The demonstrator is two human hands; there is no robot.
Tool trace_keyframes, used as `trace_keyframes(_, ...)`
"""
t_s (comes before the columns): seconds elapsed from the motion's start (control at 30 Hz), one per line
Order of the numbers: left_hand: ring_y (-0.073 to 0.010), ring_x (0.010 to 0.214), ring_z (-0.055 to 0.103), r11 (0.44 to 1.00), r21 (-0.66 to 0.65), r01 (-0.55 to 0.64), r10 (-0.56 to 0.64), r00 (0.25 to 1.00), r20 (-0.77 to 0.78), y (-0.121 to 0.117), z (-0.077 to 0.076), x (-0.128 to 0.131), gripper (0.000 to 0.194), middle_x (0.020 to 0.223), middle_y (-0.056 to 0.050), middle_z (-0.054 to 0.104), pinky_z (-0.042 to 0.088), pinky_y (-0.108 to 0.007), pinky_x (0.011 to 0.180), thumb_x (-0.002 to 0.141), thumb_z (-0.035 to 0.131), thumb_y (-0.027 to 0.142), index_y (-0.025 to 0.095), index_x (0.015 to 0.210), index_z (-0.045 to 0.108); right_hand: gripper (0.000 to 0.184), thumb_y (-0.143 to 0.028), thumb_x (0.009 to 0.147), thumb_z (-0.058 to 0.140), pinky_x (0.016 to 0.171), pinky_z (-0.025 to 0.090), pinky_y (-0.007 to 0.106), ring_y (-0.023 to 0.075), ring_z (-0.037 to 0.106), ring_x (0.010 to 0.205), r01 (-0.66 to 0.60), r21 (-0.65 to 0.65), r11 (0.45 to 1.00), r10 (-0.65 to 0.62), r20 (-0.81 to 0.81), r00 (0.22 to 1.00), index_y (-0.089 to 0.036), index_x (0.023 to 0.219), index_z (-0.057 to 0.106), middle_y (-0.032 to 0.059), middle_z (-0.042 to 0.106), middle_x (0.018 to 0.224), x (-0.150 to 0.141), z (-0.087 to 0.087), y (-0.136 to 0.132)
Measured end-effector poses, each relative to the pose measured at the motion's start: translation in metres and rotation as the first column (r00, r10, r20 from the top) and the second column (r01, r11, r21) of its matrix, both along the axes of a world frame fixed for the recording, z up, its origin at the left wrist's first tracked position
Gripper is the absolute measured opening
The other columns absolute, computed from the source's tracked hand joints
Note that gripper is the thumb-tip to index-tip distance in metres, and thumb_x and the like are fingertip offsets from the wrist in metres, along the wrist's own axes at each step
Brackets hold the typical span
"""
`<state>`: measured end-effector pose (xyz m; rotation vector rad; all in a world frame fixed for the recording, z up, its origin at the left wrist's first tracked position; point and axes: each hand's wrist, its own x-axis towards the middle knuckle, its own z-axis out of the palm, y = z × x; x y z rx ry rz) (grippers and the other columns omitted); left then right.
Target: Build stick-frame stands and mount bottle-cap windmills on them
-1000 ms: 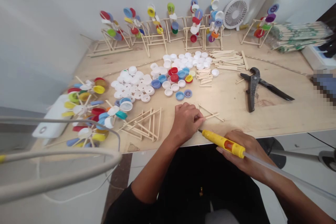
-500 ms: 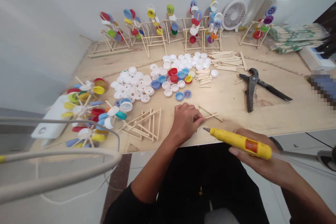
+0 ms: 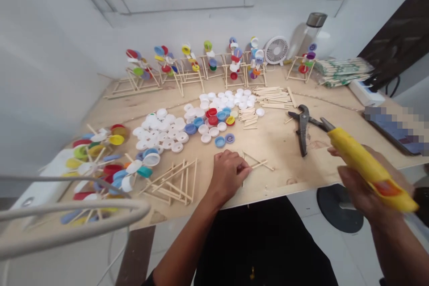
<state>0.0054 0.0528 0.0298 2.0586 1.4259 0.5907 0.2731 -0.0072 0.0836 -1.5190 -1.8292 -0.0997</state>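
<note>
Near the pliers (image 3: pixel 303 128), the yellow tool (image 3: pixel 365 163) has arrived

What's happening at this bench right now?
The left hand presses a small frame of thin sticks against the table near its front edge. The right hand holds a yellow tool up and away from those sticks, its tip near the black pliers. Bottle caps lie in loose groups beyond, and stick stands with colourful cap wheels line the back.

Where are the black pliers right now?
Head view: the black pliers lie right of centre on the tabletop, between the wooden stick pile and the yellow tool in the right hand.
</note>
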Motion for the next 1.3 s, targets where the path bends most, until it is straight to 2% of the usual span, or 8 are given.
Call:
trace_keyframes(0.13, -0.0191, 0.082, 0.056, 1.000, 0.001, -0.004, 0.004, 1.000, 0.002, 0.000, 0.001, 0.001, 0.012, 0.071, -0.001, 0.065, 0.033, -0.039, 0.084, 0.074, 0.068, 0.016, 0.020, 0.063, 0.064, 0.022, -0.024, 0.080, 0.061, 0.071, 0.044, 0.035, 0.0255, 0.061, 0.079, 0.013, 0.148, 0.989, -0.051, 0.260, 0.964, -0.022, 0.100, 0.051, 0.0099, 0.064, 0.087, 0.034, -0.021, 0.034)
trace_keyframes(0.3, -0.0193, 0.081, 0.056, 1.000, 0.005, -0.012, 0.012, 1.000, 0.006, -0.002, 0.001, 0.001, 0.011, 0.070, 0.000, 0.065, 0.033, -0.039, 0.083, 0.073, 0.068, 0.016, 0.020, 0.063, 0.065, 0.013, -0.024, 0.083, 0.057, 0.069, 0.037, 0.035, 0.0258, 0.058, 0.077, 0.041, 0.083, 0.996, -0.082, 0.577, 0.812, -0.021, 0.094, 0.051, 0.0108, 0.067, 0.083, 0.070, -0.034, 0.073)
trace_keyframes(0.47, -0.0191, 0.082, 0.056, 1.000, -0.002, -0.024, 0.024, 1.000, 0.008, -0.002, 0.000, 0.002, 0.012, 0.069, 0.000, 0.064, 0.033, -0.038, 0.084, 0.073, 0.069, 0.017, 0.020, 0.062, 0.065, 0.008, -0.023, 0.084, 0.054, 0.070, 0.033, 0.036, 0.0260, 0.056, 0.079, 0.058, 0.054, 0.997, -0.080, 0.667, 0.741, -0.019, 0.090, 0.054, 0.0120, 0.067, 0.083, 0.074, -0.039, 0.090)
trace_keyframes(0.63, -0.0182, 0.080, 0.055, 1.000, 0.013, -0.019, 0.019, 1.000, 0.007, -0.002, -0.002, 0.001, 0.011, 0.070, 0.000, 0.064, 0.033, -0.038, 0.083, 0.074, 0.068, 0.019, 0.021, 0.064, 0.065, 0.009, -0.024, 0.081, 0.057, 0.067, 0.031, 0.036, 0.0268, 0.055, 0.080, 0.100, 0.052, 0.994, -0.109, 0.671, 0.733, -0.017, 0.087, 0.057, 0.0149, 0.067, 0.087, 0.069, -0.043, 0.095)
trace_keyframes(0.97, -0.0187, 0.081, 0.055, 0.999, 0.020, -0.026, 0.026, 0.999, 0.027, -0.003, -0.003, -0.001, 0.012, 0.070, 0.000, 0.065, 0.033, -0.038, 0.085, 0.074, 0.067, 0.018, 0.021, 0.063, 0.065, 0.037, -0.033, 0.082, 0.058, 0.075, 0.039, 0.040, 0.0306, 0.056, 0.099, 0.075, -0.105, 0.992, 0.002, 0.594, 0.804, -0.017, 0.114, 0.057, 0.0153, 0.064, 0.114, 0.082, -0.036, 0.082)
trace_keyframes(1.13, -0.0184, 0.082, 0.056, 0.999, 0.014, -0.028, 0.027, 0.997, 0.077, -0.007, 0.000, -0.001, 0.011, 0.069, 0.001, 0.064, 0.035, -0.039, 0.088, 0.074, 0.067, 0.019, 0.022, 0.064, 0.065, 0.024, -0.026, 0.084, 0.058, 0.085, 0.043, 0.042, 0.0268, 0.059, 0.102, -0.124, -0.024, 0.992, 0.125, 0.302, 0.945, -0.021, 0.107, 0.061, 0.0113, 0.067, 0.106, 0.045, -0.014, 0.056)
trace_keyframes(1.2, -0.0186, 0.082, 0.056, 0.999, 0.024, -0.026, 0.023, 0.995, 0.096, -0.012, 0.004, 0.001, 0.011, 0.069, 0.000, 0.064, 0.036, -0.038, 0.088, 0.074, 0.067, 0.019, 0.022, 0.063, 0.064, 0.021, -0.022, 0.083, 0.060, 0.089, 0.043, 0.044, 0.0240, 0.060, 0.098, -0.281, -0.041, 0.959, 0.283, 0.209, 0.936, -0.023, 0.103, 0.062, 0.0073, 0.068, 0.101, 0.014, -0.008, 0.045)
trace_keyframes(1.3, -0.0185, 0.082, 0.056, 0.999, 0.033, -0.031, 0.027, 0.993, 0.113, -0.022, 0.010, 0.003, 0.013, 0.071, 0.000, 0.064, 0.036, -0.038, 0.088, 0.075, 0.067, 0.020, 0.022, 0.063, 0.063, 0.017, -0.017, 0.083, 0.060, 0.087, 0.043, 0.043, 0.0236, 0.058, 0.100, -0.474, -0.119, 0.872, 0.489, 0.181, 0.854, -0.022, 0.098, 0.063, 0.0054, 0.068, 0.098, -0.031, -0.009, 0.032)
